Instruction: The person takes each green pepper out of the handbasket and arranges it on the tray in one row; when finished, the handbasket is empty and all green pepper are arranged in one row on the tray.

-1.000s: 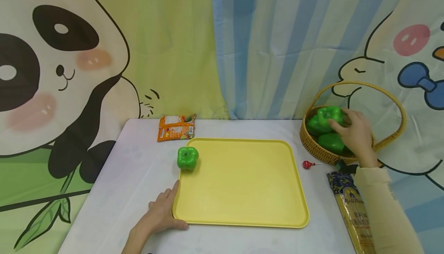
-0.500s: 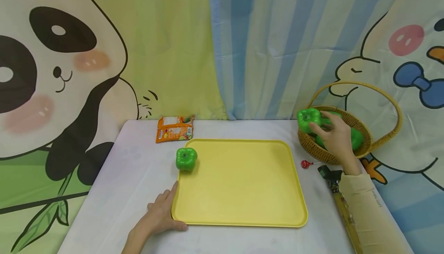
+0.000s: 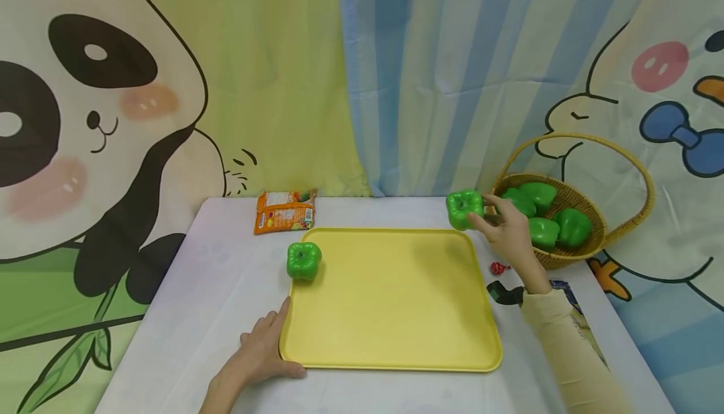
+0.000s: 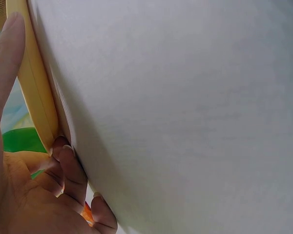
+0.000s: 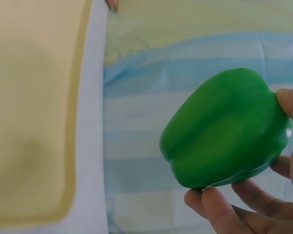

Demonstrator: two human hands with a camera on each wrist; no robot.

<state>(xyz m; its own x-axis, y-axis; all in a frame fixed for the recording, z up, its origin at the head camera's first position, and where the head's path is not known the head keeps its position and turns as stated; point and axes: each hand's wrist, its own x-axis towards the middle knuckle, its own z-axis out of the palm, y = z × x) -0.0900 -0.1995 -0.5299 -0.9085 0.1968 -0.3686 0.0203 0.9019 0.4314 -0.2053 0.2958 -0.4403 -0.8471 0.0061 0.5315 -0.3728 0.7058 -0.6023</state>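
Observation:
My right hand [image 3: 505, 225] holds a green bell pepper [image 3: 465, 209] above the back right corner of the yellow tray [image 3: 396, 307]. In the right wrist view, the thumb and fingertips pinch this bell pepper [image 5: 224, 131], clear of the tray [image 5: 31, 97]. Another green bell pepper [image 3: 304, 261] rests at the tray's left edge, near its back corner. My left hand [image 3: 259, 347] touches the tray's front left corner, index finger along the side and thumb at the front. The left wrist view shows the thumb and fingers against the tray's rim [image 4: 39, 92].
A wicker basket [image 3: 598, 247] with a tall handle stands at the back right, holding several green peppers. An orange snack packet [image 3: 285, 212] lies at the back left. A red lollipop [image 3: 498, 268] is beside the tray; a patterned package [image 3: 582, 320] lies partly behind the right sleeve.
My right hand has lifted a bell pepper from the basket and carried it left to the tray's back right corner. The left hand stays at the tray.

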